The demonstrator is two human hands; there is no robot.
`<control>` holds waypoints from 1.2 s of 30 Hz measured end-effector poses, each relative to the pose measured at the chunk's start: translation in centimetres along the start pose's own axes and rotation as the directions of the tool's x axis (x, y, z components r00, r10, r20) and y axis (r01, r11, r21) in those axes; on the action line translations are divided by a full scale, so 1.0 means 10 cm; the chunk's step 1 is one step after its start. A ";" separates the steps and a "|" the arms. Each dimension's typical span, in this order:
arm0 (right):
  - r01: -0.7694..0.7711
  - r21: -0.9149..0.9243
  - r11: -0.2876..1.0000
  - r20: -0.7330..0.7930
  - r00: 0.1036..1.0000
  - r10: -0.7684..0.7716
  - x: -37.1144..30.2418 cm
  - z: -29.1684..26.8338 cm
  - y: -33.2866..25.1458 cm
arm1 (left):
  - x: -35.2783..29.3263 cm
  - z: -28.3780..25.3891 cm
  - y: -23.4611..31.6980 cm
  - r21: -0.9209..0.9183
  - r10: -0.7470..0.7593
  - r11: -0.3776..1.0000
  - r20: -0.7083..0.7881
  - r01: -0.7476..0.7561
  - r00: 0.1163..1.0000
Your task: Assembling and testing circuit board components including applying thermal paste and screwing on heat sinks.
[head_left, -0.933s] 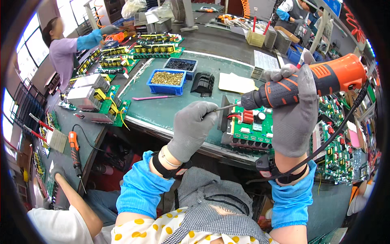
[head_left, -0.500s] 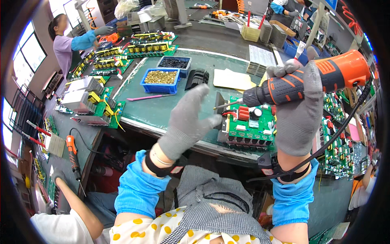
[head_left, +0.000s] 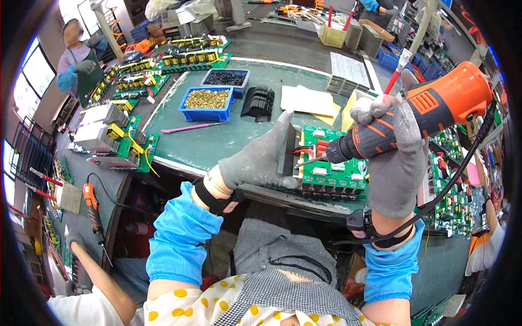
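Observation:
My right hand (head_left: 397,163), in a grey glove, is closed around an orange and black electric screwdriver (head_left: 429,106). Its bit points left and down over a green circuit board (head_left: 329,175) with red, white and black parts. Along the board's left side stands a dark metal plate (head_left: 287,149). Against that plate lies my gloved left hand (head_left: 258,157), fingers and thumb spread apart, with no separate thing visible in it. Whether the bit touches a screw cannot be made out.
Beyond the board are a blue bin of brass-coloured screws (head_left: 205,115), a bin of black parts (head_left: 246,89), black plastic pieces (head_left: 258,103) and paper sheets (head_left: 307,101). A pink stick (head_left: 190,128) lies nearby. The screwdriver's cord (head_left: 435,212) hangs beside my right forearm. Co-workers are at the left.
My left hand has moved from in front of the board up to its dark side plate. The screwdriver's bit has come lower over the board. At the far left, a co-worker has turned.

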State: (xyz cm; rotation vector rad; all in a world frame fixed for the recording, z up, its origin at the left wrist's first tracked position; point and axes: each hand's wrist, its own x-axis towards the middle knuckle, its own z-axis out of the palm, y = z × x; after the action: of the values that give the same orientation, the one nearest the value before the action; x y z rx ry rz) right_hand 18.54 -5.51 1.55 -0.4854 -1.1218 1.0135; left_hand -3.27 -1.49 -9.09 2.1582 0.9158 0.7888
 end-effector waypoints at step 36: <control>0.088 -0.194 0.977 0.448 0.894 0.009 0.49 0.40 -0.30 | 0.02 -0.05 0.16 0.137 -0.073 0.988 -0.009 0.074 0.997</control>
State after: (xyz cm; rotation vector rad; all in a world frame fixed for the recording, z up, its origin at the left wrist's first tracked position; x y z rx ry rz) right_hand 16.52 -3.41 7.96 -0.4024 -1.6589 1.0019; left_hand -2.90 -2.00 -7.50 2.2276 1.0733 0.7120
